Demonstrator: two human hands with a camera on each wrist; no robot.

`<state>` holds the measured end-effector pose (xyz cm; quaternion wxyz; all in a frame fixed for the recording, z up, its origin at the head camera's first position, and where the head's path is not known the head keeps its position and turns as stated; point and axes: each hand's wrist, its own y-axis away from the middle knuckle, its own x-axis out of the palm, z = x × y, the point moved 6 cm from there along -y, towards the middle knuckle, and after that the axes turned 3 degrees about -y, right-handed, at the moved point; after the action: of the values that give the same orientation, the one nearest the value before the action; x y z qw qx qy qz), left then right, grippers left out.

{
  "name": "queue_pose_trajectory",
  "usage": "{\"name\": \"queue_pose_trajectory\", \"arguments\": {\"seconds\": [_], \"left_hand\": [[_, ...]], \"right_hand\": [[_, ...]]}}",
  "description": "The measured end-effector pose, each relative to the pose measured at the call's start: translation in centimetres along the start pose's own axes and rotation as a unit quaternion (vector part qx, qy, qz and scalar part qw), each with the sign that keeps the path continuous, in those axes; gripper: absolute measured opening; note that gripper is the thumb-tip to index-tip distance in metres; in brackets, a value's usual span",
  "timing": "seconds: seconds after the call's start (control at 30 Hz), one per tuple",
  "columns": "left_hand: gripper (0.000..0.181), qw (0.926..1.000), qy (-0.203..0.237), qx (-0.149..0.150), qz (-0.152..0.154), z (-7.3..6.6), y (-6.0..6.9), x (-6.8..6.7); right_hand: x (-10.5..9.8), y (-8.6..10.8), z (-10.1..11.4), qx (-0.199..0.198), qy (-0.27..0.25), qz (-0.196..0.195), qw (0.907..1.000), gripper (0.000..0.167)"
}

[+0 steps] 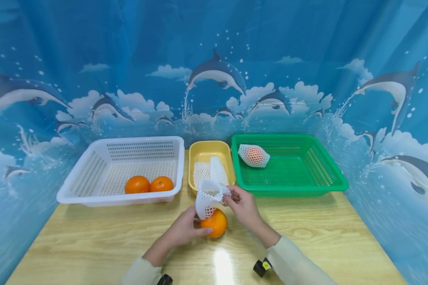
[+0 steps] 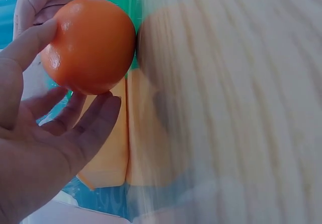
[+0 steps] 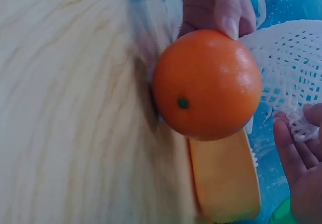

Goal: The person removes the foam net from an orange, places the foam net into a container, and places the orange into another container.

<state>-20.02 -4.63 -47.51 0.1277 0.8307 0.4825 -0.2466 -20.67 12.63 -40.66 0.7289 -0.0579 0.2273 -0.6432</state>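
Observation:
An orange (image 1: 215, 224) is gripped by my left hand (image 1: 184, 229) above the wooden table, thumb on its near side; the left wrist view shows the fingers of my left hand (image 2: 60, 118) curled beneath the orange (image 2: 93, 45). My right hand (image 1: 245, 207) pinches the rim of a white foam net sleeve (image 1: 206, 199), which stands just above and behind the orange, its lower end at the fruit's top. In the right wrist view, my right hand (image 3: 304, 158) holds the net (image 3: 294, 58) beside the orange (image 3: 206, 85), whose green stem spot shows.
A white basket (image 1: 119, 198) with two oranges (image 1: 137, 185) is at the back left. Behind the hands, a yellow tray (image 1: 208, 145) holds more foam nets (image 1: 217, 171). The green basket (image 1: 289, 190) at the back right contains a net-wrapped fruit (image 1: 254, 155).

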Motion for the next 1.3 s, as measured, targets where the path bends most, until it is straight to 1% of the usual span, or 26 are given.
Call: {"name": "queue_pose_trajectory", "arguments": {"seconds": [0.07,0.17,0.27,0.37,0.4,0.47,0.53,0.63,0.73,0.83,0.9,1.0,1.13,1.2,1.3], "left_hand": [[0.067,0.9999,-0.002,0.009,0.006,-0.1,0.0,0.1],[0.071,0.9998,0.001,0.017,0.012,-0.1,-0.1,0.3],[0.072,0.9996,0.002,0.025,0.015,-0.2,-0.2,0.5],[0.068,0.9995,0.006,0.014,0.026,-0.3,-0.2,0.7],[0.069,0.9994,0.017,0.010,0.030,-0.3,-0.3,0.8],[0.069,0.9988,0.032,-0.001,0.038,-0.3,-0.2,0.9],[0.070,0.9982,0.041,-0.003,0.043,-0.3,-0.1,0.9],[0.069,0.9987,0.030,0.015,0.040,-0.4,0.2,0.8],[0.066,0.9989,0.008,0.033,0.032,-0.6,0.4,0.6],[0.064,0.9989,-0.016,0.038,0.022,-0.6,0.6,0.3],[0.062,0.9987,-0.029,0.040,0.016,-0.7,0.7,0.2],[0.061,0.9984,-0.040,0.040,0.008,-0.8,0.8,0.0],[0.060,0.9987,-0.037,0.035,0.006,-0.7,0.7,-0.2],[0.060,0.9989,-0.033,0.031,0.009,-0.7,0.6,-0.2],[0.060,0.9990,-0.031,0.028,0.014,-0.7,0.5,-0.2]], "right_hand": [[0.2,-0.4,0.4,-0.001,0.001,-0.006,1.0000,0.014],[0.7,-1.2,-0.5,0.003,-0.009,-0.021,0.9997,0.014],[1.1,-2.1,-0.1,0.004,-0.016,-0.033,0.9993,0.012],[1.0,-2.9,1.0,-0.003,-0.005,-0.043,0.9991,0.012],[0.9,-3.2,1.2,-0.001,0.000,-0.047,0.9989,0.012],[0.8,-3.7,0.8,0.000,0.010,-0.054,0.9985,0.013],[0.8,-4.2,0.1,0.002,0.022,-0.059,0.9980,0.015],[0.7,-4.9,-0.6,0.011,0.026,-0.059,0.9979,0.019],[1.0,-5.4,-0.8,0.019,0.021,-0.043,0.9987,0.032],[1.5,-6.0,-1.0,0.023,0.021,-0.029,0.9991,0.046],[1.7,-6.2,-1.0,0.019,0.029,-0.029,0.9990,0.049],[1.9,-6.6,-1.1,0.001,0.046,-0.041,0.9981,0.042],[2.2,-7.1,-1.2,-0.020,0.082,-0.054,0.9949,0.030],[2.4,-7.3,-1.3,-0.017,0.097,-0.054,0.9937,0.027],[2.8,-7.7,-1.6,0.002,0.117,-0.048,0.9920,0.027]]}}
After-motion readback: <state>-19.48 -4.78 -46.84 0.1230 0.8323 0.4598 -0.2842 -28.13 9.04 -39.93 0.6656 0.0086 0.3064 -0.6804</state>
